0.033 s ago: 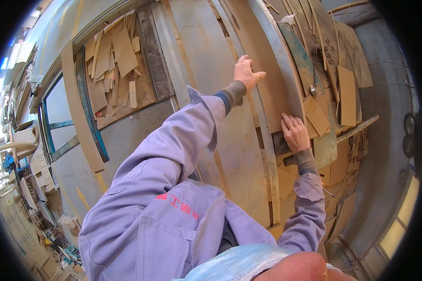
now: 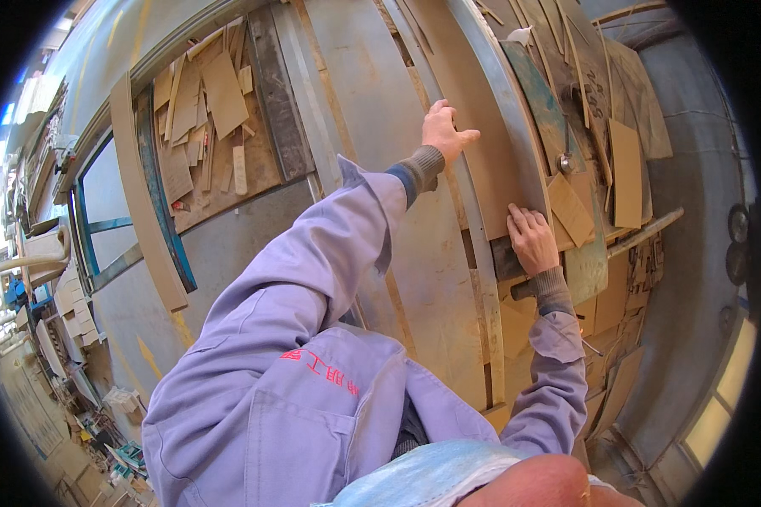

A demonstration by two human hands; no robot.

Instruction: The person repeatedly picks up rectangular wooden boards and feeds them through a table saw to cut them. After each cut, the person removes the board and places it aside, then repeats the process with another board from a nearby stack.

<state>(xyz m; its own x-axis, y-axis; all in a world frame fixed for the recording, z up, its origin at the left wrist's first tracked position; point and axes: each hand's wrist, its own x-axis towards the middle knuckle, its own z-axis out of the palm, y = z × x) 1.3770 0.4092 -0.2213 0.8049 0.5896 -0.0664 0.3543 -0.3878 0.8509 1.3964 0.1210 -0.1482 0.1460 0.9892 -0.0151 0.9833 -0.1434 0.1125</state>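
A long brown board (image 2: 469, 93) lies on the metal machine table (image 2: 423, 279), along a raised metal fence (image 2: 507, 110) on its right. My left hand (image 2: 448, 131) is at the board's left side, its thumb and fingers spread apart, with the thumb reaching over the brown surface. Closer to me, my right hand (image 2: 533, 241) grips the board's near end beside the fence. Its fingers are together over the top face, and its thumb is partly hidden. Grey-purple sleeves cover both forearms.
Wood offcuts (image 2: 203, 118) fill a recess at the far left. A narrow brown strip (image 2: 144, 194) lies left of it. Beyond the fence are a green panel (image 2: 537, 93), loose boards (image 2: 626, 173) and a metal pipe (image 2: 647, 230). More scraps are stacked at the lower right.
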